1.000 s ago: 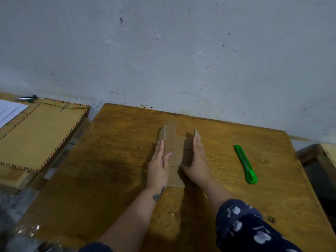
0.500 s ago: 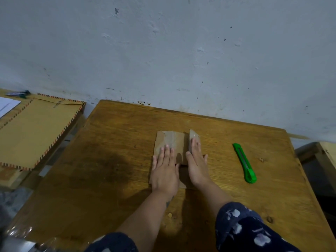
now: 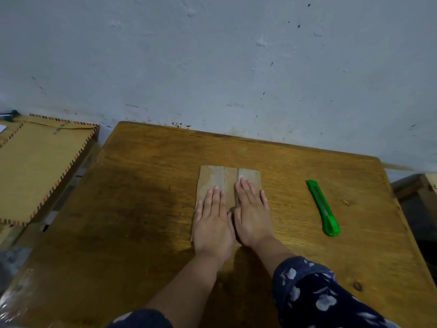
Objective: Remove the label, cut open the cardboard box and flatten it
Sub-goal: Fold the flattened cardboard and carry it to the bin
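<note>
Your left hand (image 3: 212, 221) and right hand (image 3: 253, 216) lie palm-down, side by side, with straight fingers pointing away from you and the inner edges of the hands almost touching. Both forearms reach forward from the lower edge of the view and converge toward the wrists. Your right forearm emerges from a dark patterned sleeve (image 3: 314, 297) pushed up below the elbow.

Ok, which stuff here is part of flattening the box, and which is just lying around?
In the job:
cardboard box, pressed flat
left hand
right hand
green box cutter, lying untouched

Lying about:
brown envelope
pen
</note>
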`<state>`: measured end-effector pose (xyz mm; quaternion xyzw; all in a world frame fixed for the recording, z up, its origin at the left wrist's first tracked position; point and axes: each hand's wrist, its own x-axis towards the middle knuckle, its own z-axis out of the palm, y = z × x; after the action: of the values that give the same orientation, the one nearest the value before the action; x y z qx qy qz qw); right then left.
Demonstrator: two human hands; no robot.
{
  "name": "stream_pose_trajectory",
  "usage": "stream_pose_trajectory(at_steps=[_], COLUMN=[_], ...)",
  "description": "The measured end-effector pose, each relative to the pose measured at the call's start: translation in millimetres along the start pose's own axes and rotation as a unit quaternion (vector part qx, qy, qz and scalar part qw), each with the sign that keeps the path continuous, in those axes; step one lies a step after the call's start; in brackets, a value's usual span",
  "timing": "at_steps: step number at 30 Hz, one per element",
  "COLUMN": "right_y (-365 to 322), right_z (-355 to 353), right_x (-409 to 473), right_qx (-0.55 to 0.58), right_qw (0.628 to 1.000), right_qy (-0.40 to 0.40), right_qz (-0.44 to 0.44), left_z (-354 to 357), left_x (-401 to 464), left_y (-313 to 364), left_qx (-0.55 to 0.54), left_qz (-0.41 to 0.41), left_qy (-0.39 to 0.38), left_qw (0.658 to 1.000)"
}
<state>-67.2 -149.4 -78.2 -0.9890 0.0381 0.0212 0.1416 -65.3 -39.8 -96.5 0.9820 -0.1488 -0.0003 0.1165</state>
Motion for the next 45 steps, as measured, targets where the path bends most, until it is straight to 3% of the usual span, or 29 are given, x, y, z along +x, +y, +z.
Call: stream_pose_trajectory(at_steps=[6,8,11,14,16,20,25,28,32,36,39,42,45], right_y=[1,0,-1,-3,-6,-15,-39,-45,-25,16,50,84,121], right_z=[0,3,6,3,-1,-9,-35,-54,-75,-101,-121,-137,-139], right_x=[0,-4,-13,-15,-14,-14,-27,-40,-76,-148,-219,-300,-375], right_qx=[0.052,0.096,0.102,0.069,0.059,0.137,0.309,0.282,0.321,0.417,0.446,0.451,0.444], right_qw=[0.998,0.992,0.967,0.962,0.967,0.96,0.917,0.929,0.903,0.853,0.838,0.828,0.814], right_qy=[0.018,0.074,0.155,0.066,0.023,0.009,0.102,0.109,0.119,0.161,0.174,0.202,0.229], right_qz=[0.006,0.03,0.173,0.254,0.247,0.243,0.23,0.214,0.26,0.27,0.263,0.265,0.295], left_z=[0,-1,-5,-4,-4,-7,-18,-31,-44,-60,-68,-60,-48], left_x=[-1,-2,-1,-1,-1,-3,-20,-32,-67,-109,-149,-199,-249], left_y=[0,-1,-1,-2,-2,-4,-10,-2,28,83,126,168,213], left_qx=[-0.004,-0.018,-0.021,-0.023,-0.029,-0.048,-0.084,-0.147,-0.26,-0.463,-0.493,-0.486,-0.535], left_qz=[-0.004,-0.001,0.006,0.008,0.008,0.011,-0.011,-0.025,-0.029,-0.084,-0.102,-0.078,-0.049], left_qy=[-0.003,-0.009,-0.01,-0.012,-0.009,-0.018,0.003,-0.001,-0.013,-0.003,-0.016,-0.084,-0.163], left_qw=[1.0,1.0,1.0,1.0,1.0,0.999,0.996,0.989,0.965,0.882,0.864,0.866,0.828])
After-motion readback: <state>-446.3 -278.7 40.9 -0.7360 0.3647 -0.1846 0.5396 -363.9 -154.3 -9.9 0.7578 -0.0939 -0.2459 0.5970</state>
